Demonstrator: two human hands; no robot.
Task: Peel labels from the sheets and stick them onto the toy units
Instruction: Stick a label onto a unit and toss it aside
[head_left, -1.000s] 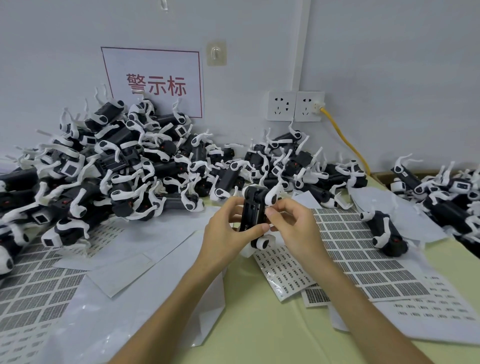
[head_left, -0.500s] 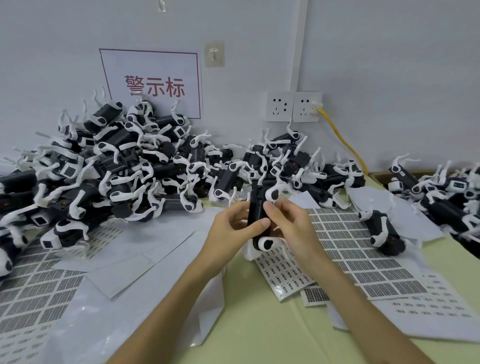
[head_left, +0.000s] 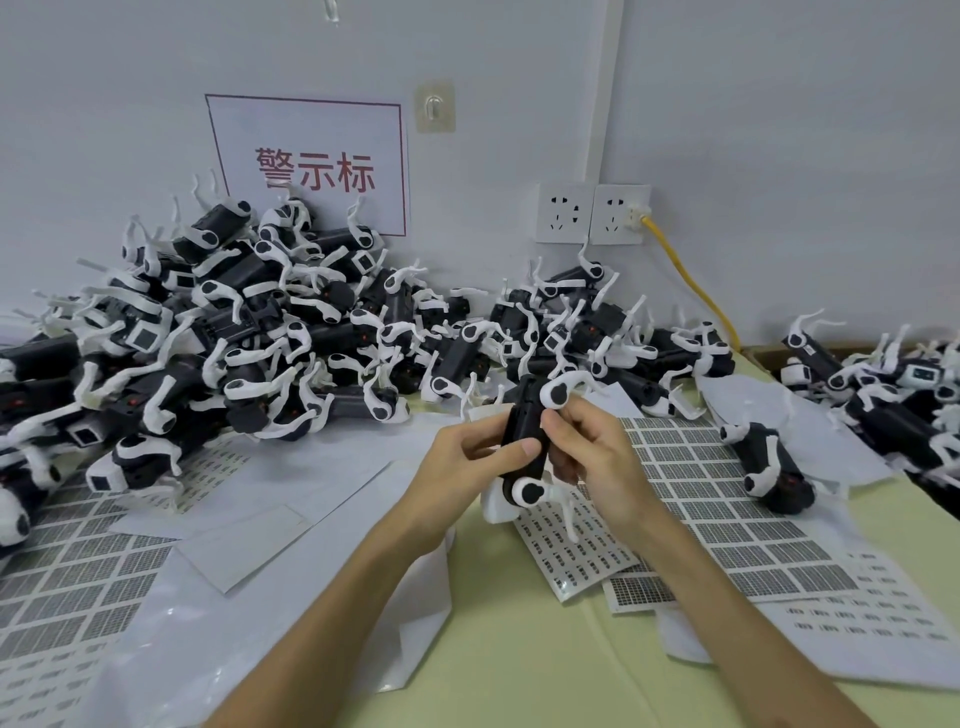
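Head: hands (head_left: 462, 460) (head_left: 597, 457) around toy unit (head_left: 521, 415)

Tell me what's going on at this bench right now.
A person holds one black-and-white toy unit upright above the table with both hands. The left hand grips its body, thumb across the front. The right hand curls its fingers against the unit's side, seemingly pressing a label on, though no label is visible. Label sheets lie underneath, with a pile of toy units behind.
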